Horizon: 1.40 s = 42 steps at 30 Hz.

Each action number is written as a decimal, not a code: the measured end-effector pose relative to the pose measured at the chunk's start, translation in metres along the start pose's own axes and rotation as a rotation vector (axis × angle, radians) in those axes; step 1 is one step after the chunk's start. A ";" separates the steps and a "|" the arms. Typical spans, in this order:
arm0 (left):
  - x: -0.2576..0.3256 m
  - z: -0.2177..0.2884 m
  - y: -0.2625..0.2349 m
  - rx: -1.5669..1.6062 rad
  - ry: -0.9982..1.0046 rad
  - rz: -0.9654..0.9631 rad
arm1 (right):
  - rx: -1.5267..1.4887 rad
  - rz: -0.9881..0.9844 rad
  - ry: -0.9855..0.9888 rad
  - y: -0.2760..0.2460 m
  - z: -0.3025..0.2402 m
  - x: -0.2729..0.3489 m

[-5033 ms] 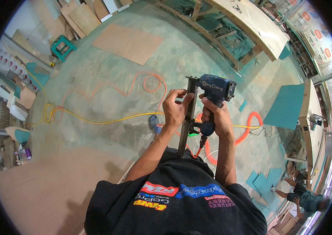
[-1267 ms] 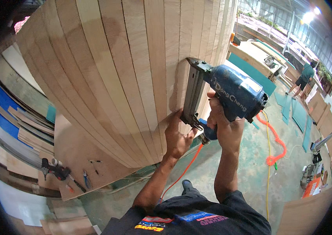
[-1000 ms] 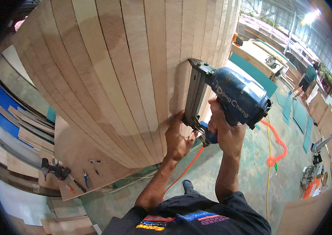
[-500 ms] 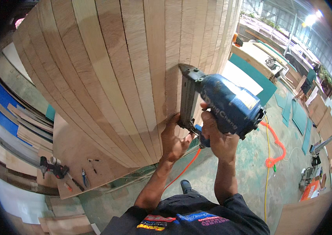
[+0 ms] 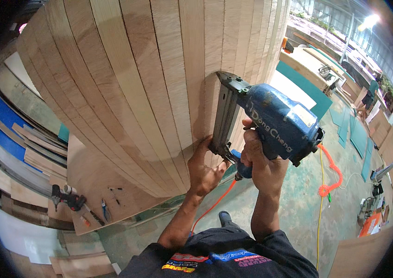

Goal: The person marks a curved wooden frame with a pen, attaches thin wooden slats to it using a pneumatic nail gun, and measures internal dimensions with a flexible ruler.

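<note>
A blue pneumatic nail gun (image 5: 275,123) is pressed nose-first against a tall curved wall of vertical plywood slats (image 5: 159,83). My right hand (image 5: 259,162) is wrapped around the gun's grip. My left hand (image 5: 204,167) lies flat against the slats just beside the gun's long black magazine (image 5: 224,116), fingers touching its lower end. An orange air hose (image 5: 212,208) runs down from the gun's handle.
A plywood sheet at lower left carries a cordless drill (image 5: 66,200) and small hand tools (image 5: 106,208). Stacked boards (image 5: 29,153) lie at the left. A coiled orange hose (image 5: 333,178) and yellow cord (image 5: 319,208) cross the green floor. Workbenches (image 5: 317,69) stand at the far right.
Five seconds ago I held the gun over the floor. Since then I face the slat wall, and in the last second the gun has shifted slightly up and left along the slats.
</note>
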<state>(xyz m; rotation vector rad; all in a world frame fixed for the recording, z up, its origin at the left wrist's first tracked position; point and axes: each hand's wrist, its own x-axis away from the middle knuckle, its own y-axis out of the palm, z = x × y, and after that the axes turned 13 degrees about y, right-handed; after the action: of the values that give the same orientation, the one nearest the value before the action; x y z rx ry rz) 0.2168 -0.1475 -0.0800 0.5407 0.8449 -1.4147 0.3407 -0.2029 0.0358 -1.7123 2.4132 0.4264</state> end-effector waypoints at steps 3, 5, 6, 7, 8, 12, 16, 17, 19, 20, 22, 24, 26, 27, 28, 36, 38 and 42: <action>0.001 0.003 -0.003 -0.018 -0.024 -0.021 | 0.060 0.023 -0.039 -0.002 0.009 0.001; 0.004 0.000 -0.004 -0.017 -0.006 -0.024 | 0.080 0.012 -0.028 -0.006 0.014 0.003; 0.004 -0.005 -0.003 -0.001 0.037 -0.008 | 0.079 -0.014 -0.008 -0.010 0.013 0.002; 0.004 -0.009 -0.002 0.014 0.080 0.007 | 0.108 -0.022 -0.029 -0.010 0.011 0.002; 0.005 -0.009 0.000 0.009 0.045 0.007 | 0.135 -0.028 -0.049 -0.010 0.011 0.002; 0.009 -0.008 0.003 0.108 -0.005 0.031 | 0.151 -0.013 -0.081 -0.003 0.009 0.006; 0.004 0.002 -0.002 0.135 0.028 -0.016 | 0.238 -0.036 -0.188 -0.007 0.011 0.009; 0.004 0.002 -0.003 0.113 0.014 -0.007 | 0.252 -0.046 -0.229 -0.006 0.012 0.008; 0.004 0.002 -0.004 0.066 -0.019 0.007 | 0.193 -0.077 -0.240 0.001 0.013 0.009; 0.003 0.003 -0.008 0.094 -0.001 0.000 | 0.166 -0.093 -0.237 0.003 0.012 0.009; 0.000 0.011 -0.017 0.149 0.023 -0.018 | 0.127 -0.106 -0.183 0.004 0.009 0.012; 0.001 0.005 -0.018 0.129 0.071 -0.018 | 0.105 -0.083 -0.141 0.004 0.006 0.013; 0.001 0.005 -0.017 0.084 0.094 -0.012 | 0.059 -0.055 -0.119 0.005 0.000 0.012; 0.001 0.005 -0.015 0.044 0.090 -0.006 | 0.016 -0.049 -0.112 0.008 -0.002 0.012; 0.001 0.006 -0.015 0.005 0.087 0.001 | 0.012 -0.031 -0.070 0.008 -0.005 0.012; -0.001 0.017 -0.012 0.009 -0.030 -0.011 | 0.051 0.010 -0.036 0.004 -0.005 0.014; 0.000 0.016 -0.014 0.026 -0.001 -0.013 | 0.073 0.020 -0.033 0.006 -0.007 0.015; -0.003 0.015 -0.016 0.041 0.021 -0.022 | 0.153 -0.012 -0.153 0.006 -0.005 0.014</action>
<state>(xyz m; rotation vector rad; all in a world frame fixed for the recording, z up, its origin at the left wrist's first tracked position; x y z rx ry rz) 0.2044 -0.1592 -0.0661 0.5795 0.8420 -1.4515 0.3305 -0.2152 0.0376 -1.5699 2.2641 0.3468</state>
